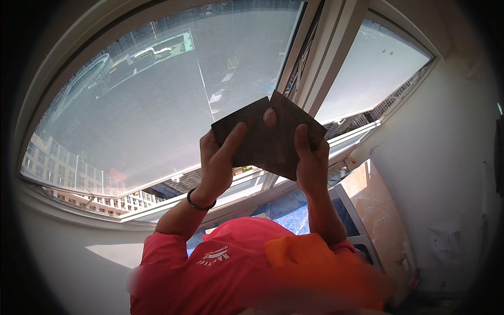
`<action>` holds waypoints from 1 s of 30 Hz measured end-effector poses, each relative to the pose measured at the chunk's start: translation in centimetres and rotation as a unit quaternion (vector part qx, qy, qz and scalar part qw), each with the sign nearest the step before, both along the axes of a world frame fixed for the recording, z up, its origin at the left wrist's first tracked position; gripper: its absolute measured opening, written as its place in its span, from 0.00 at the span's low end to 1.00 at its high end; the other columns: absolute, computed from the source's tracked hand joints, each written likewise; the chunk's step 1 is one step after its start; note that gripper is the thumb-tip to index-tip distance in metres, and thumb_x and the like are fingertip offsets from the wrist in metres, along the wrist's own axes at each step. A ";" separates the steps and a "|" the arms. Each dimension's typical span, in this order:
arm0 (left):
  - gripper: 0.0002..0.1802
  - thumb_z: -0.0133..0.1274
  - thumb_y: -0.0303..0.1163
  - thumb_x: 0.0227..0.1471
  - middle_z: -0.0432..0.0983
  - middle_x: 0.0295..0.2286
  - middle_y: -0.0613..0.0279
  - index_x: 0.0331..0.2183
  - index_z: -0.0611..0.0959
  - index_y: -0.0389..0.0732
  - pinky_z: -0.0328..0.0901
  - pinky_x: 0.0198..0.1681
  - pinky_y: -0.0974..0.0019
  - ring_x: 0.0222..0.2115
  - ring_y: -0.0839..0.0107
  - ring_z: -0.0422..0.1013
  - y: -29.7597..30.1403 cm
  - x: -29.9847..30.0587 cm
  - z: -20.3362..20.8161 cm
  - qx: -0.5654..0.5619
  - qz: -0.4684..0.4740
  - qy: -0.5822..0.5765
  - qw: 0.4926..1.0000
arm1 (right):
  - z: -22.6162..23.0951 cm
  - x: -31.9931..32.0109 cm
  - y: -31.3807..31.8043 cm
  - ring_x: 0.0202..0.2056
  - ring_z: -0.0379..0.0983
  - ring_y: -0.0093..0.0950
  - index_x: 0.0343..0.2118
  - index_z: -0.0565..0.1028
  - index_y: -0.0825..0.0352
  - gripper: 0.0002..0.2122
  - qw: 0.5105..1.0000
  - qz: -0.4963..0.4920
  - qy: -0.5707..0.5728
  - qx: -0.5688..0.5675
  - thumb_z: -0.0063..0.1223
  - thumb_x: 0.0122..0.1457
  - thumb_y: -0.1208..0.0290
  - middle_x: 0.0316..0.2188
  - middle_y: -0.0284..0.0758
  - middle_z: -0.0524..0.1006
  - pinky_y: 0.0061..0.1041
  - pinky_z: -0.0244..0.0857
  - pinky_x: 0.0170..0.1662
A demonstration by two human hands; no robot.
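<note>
A dark brown, flat, stiff-looking sheet [262, 144] is held up in front of the windows. It has straight edges and a V-shaped notch at the top; whether it is one piece or two overlapping pieces, I cannot tell. My left hand [218, 157] grips its left side, thumb flat on the near face and the other fingers mostly hidden behind. On the right side my right hand [313, 160] holds it the same way. One fingertip shows just below the notch. A dark beaded bracelet [198, 202] circles my left wrist.
A large tilted window pane [152, 105] fills the left, and a smaller pane [373, 71] the right, with a thick pale frame post [336, 47] between. Blue sheeting [289, 210] lies below, near a beige marbled panel [373, 205]. A pale wall [441, 157] rises at right.
</note>
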State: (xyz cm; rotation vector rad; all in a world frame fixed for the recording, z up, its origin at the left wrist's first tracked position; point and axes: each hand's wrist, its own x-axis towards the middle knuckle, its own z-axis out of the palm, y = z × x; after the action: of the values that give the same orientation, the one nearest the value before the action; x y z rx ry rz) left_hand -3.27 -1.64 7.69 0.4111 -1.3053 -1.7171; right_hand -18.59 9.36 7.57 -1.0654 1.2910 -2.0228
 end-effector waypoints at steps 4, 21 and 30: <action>0.18 0.51 0.32 0.66 0.80 0.46 0.56 0.53 0.77 0.32 0.69 0.52 0.62 0.47 0.70 0.75 -1.3 -0.3 -0.1 -0.140 0.030 0.109 0.984 | -1.5 0.9 1.6 0.41 0.77 0.21 0.50 0.76 0.72 0.20 0.993 -0.048 -0.022 0.106 0.50 0.71 0.56 0.39 0.34 0.81 0.25 0.71 0.46; 0.43 0.51 0.16 0.53 0.67 0.62 0.70 0.66 0.68 0.62 0.46 0.66 0.46 0.64 0.66 0.60 -8.0 2.5 -4.1 -0.710 -0.115 -0.175 0.672 | -5.0 3.1 1.5 0.47 0.78 0.34 0.56 0.71 0.66 0.18 0.896 -0.034 -0.419 -0.146 0.45 0.71 0.60 0.48 0.40 0.78 0.37 0.74 0.53; 0.19 0.54 0.31 0.65 0.79 0.46 0.55 0.54 0.76 0.35 0.74 0.49 0.64 0.45 0.67 0.78 -4.8 0.1 -2.4 0.127 -0.114 0.231 0.958 | 0.0 0.5 0.0 0.51 0.75 0.33 0.62 0.61 0.71 0.30 0.917 -0.277 -0.138 -0.251 0.52 0.68 0.53 0.52 0.42 0.73 0.32 0.73 0.54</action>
State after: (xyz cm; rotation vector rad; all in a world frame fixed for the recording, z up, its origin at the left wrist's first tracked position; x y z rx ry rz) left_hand -3.16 -6.45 5.32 -0.0091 -0.8194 -2.0314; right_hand -18.09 9.35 7.60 -0.5974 1.0175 -2.9223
